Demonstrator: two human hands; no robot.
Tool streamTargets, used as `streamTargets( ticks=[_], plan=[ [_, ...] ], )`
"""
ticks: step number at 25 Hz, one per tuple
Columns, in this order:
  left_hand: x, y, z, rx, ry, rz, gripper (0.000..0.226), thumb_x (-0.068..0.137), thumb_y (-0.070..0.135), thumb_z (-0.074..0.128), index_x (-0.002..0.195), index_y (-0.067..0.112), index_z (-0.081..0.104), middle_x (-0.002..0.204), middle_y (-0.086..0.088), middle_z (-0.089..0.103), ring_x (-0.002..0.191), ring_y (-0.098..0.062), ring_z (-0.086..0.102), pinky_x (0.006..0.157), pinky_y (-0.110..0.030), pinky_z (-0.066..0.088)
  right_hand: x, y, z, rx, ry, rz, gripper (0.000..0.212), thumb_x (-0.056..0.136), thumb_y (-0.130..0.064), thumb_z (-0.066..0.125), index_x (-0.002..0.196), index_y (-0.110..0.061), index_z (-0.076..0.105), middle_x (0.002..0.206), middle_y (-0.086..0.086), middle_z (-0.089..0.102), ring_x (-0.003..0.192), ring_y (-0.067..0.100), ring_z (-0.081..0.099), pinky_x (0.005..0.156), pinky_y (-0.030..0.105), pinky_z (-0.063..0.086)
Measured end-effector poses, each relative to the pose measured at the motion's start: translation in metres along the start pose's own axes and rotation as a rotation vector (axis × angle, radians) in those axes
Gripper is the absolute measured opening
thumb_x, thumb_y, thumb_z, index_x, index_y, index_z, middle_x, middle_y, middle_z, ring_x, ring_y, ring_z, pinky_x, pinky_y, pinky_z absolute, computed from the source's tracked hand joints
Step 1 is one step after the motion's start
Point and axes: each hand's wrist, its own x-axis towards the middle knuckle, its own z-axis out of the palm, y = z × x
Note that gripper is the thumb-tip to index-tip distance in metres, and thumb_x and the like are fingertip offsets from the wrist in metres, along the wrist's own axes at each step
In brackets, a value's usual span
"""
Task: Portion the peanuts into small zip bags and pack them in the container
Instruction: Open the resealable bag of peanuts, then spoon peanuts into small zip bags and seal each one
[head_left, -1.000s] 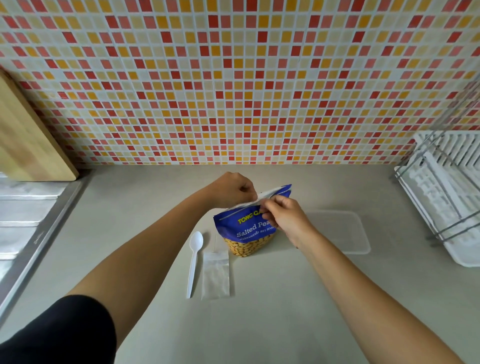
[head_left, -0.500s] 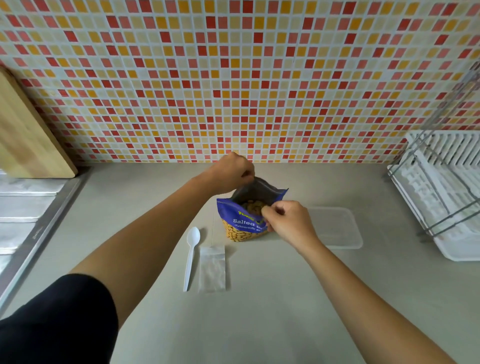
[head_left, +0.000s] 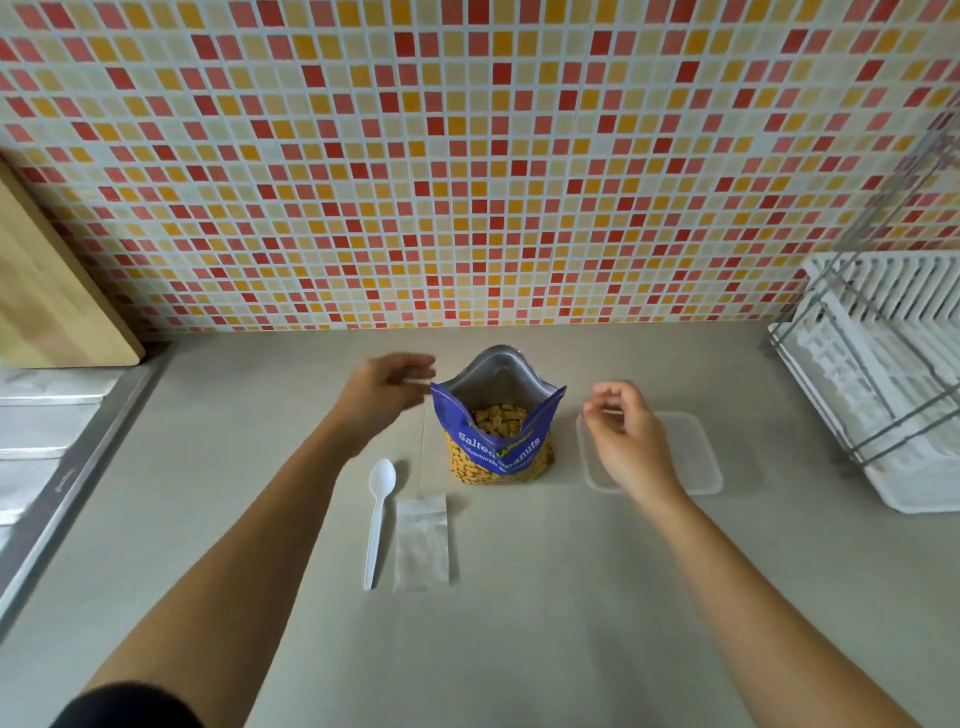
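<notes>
A blue bag of salted peanuts (head_left: 498, 441) stands upright on the counter with its mouth pulled wide; peanuts show inside. My left hand (head_left: 387, 392) hovers just left of the bag's top, fingers loosely spread, holding nothing. My right hand (head_left: 621, 431) floats to the right of the bag, above the left end of a clear plastic container (head_left: 691, 457), fingers curled but empty. In front of the bag lie a white plastic spoon (head_left: 378, 519) and a small clear zip bag (head_left: 422, 543), side by side.
A white dish rack with a wire frame (head_left: 883, 384) fills the right edge. A wooden cutting board (head_left: 47, 291) leans on the tiled wall at the left, above a steel sink drainer (head_left: 47, 431). Grey counter spreads in front.
Both hands pulled the peanut bag's mouth apart, then let go and drew away to either side. The bag now stands on its own, wide open.
</notes>
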Motion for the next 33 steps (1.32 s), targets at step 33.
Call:
streamTargets(
  ticks=[33],
  plan=[
    [-0.053,-0.082,0.043,0.362,0.215,-0.193,0.026,0.086,0.021,0.065,0.108,0.008,0.068,0.094,-0.009,0.07,0.087,-0.02,0.063,0.077,-0.021,0.042,-0.058,0.082,0.063,-0.172,-0.079,-0.144,0.036,0.087,-0.017,0.063,0.116,0.0,0.051,0.108,0.013,0.058,0.098,0.026,0.059,0.086,0.028,0.045]
  ],
)
